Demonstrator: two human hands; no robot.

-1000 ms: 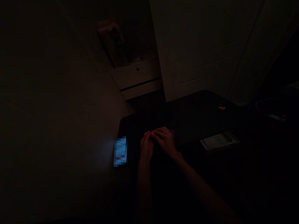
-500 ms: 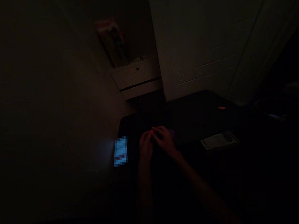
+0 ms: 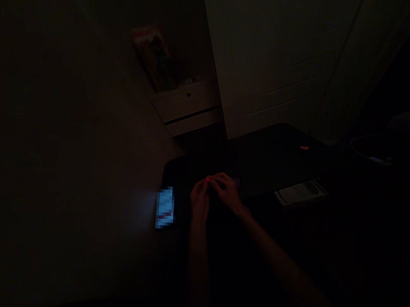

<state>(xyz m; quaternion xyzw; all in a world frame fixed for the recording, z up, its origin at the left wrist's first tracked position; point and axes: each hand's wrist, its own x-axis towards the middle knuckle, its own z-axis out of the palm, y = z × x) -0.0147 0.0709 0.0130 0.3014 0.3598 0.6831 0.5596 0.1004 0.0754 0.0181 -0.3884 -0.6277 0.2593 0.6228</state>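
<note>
The scene is very dark. My left hand (image 3: 200, 194) and my right hand (image 3: 225, 188) meet over a dark table (image 3: 261, 153), fingertips pressed together. Between them is a small red piece (image 3: 208, 179), too dim to name, pinched by both hands. Just past my right hand lies a purple thing (image 3: 237, 181), partly hidden by that hand. To the left of my left hand, a lit screen (image 3: 165, 208) glows blue at the table's left edge; its picture is blurred out.
A small orange-red piece (image 3: 304, 148) lies on the table's far right. Under the near edge sits a printed box or book (image 3: 301, 194). Behind are a drawer unit (image 3: 191, 101), a colourful bag (image 3: 152, 51) and a pale panelled door (image 3: 278, 60). A round rim (image 3: 353, 145) shows at right.
The fingers of my right hand have shifted slightly around the red piece, and the purple thing shows a little differently. Everything else stays in place; the light is slightly dimmer.
</note>
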